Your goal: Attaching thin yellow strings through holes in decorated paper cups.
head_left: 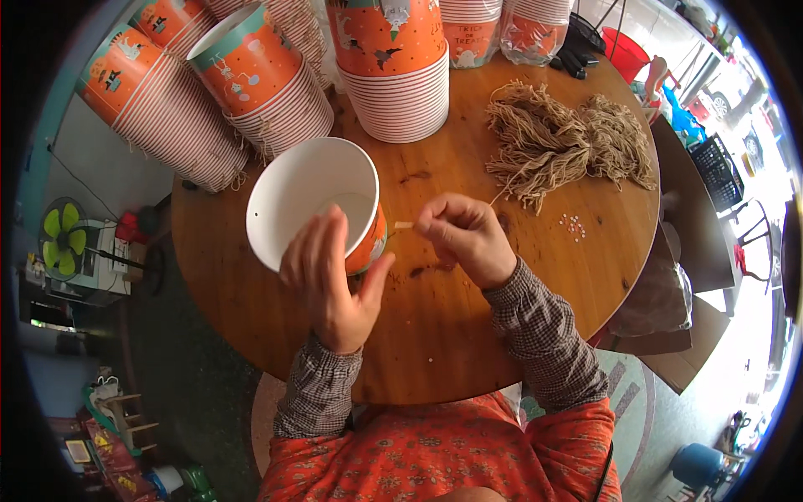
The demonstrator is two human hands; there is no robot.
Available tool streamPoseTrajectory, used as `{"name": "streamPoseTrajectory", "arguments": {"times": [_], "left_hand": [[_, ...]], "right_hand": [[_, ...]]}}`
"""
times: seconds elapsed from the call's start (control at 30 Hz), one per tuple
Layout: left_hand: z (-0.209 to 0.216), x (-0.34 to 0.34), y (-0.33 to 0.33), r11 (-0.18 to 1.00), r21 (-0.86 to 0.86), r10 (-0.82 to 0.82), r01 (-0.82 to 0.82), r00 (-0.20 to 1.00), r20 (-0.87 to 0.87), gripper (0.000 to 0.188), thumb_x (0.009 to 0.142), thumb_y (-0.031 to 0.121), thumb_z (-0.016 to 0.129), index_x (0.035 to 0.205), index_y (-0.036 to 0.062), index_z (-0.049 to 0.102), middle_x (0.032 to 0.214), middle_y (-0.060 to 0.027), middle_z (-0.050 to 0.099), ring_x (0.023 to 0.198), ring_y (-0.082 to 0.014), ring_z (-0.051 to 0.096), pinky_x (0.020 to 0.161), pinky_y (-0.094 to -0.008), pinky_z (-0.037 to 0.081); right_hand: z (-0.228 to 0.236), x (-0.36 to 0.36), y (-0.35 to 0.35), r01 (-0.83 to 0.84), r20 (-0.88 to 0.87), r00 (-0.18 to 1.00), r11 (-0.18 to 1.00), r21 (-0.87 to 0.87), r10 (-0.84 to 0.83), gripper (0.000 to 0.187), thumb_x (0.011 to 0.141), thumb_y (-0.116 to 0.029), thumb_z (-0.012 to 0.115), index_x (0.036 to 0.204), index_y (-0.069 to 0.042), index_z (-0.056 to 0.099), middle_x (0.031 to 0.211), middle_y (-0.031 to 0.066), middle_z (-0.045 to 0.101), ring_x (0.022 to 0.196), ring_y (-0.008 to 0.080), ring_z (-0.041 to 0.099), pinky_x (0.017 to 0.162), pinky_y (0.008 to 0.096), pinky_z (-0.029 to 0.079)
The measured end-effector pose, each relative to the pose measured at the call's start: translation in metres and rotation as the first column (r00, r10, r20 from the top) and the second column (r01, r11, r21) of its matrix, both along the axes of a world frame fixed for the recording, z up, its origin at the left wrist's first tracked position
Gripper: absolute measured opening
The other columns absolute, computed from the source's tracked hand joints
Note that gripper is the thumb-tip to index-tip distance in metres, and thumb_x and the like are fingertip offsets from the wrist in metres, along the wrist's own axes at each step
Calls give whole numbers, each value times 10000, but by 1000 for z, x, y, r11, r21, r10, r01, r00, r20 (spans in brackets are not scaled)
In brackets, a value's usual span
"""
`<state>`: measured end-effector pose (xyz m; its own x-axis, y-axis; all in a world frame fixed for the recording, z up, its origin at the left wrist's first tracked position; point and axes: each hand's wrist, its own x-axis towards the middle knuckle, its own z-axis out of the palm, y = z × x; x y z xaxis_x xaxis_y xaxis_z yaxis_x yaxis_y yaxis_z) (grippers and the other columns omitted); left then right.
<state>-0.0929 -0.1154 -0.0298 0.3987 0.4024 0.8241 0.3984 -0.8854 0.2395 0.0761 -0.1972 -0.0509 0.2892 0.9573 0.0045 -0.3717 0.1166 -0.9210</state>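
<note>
A white-lined paper bucket (283, 186) with an orange and green outside stands tilted toward me on the round wooden table, its mouth facing up. A small dark hole shows in its left wall. My left hand (330, 284) is in front of the bucket's near rim, fingers stretched and thumb apart, holding nothing; whether it touches the rim I cannot tell. Just right of the bucket, my right hand (468, 238) is closed in a pinch on a short tan strip (403, 224), which points left toward the bucket's side. Its far end inside the fingers is hidden.
Nested stacks of orange buckets (393, 105) line the table's far side and far left (180, 125). Bundles of tan twine (544, 142) lie at the right, with small pale beads (572, 227) nearby. Cardboard boxes (686, 335) stand beyond the table's right edge; a green fan (63, 234) stands at left.
</note>
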Motion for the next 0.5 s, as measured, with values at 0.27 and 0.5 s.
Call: {"name": "streamPoseTrajectory", "arguments": {"times": [0.27, 0.5], "left_hand": [[-24, -20, 32, 740, -524, -166, 423, 869, 466, 136, 959, 68, 568, 1067, -14, 566, 965, 6, 548, 827, -60, 467, 734, -211, 399], [-30, -11, 24, 643, -591, -234, 487, 860, 454, 248, 931, 153, 635, 1083, -19, 542, 968, -95, 629, 856, -158, 607, 737, -279, 486]], "right_hand": [[-7, -1, 14, 400, 9, 903, 848, 348, -430, 61, 893, -52, 652, 932, -11, 629, 1034, 41, 606, 894, 86, 573, 803, 242, 477], [-13, -10, 13, 241, 424, 809, 888, 392, -407, 74, 846, -44, 679, 905, -23, 639, 1229, 128, 599, 1145, 205, 553, 978, 346, 426]]}}
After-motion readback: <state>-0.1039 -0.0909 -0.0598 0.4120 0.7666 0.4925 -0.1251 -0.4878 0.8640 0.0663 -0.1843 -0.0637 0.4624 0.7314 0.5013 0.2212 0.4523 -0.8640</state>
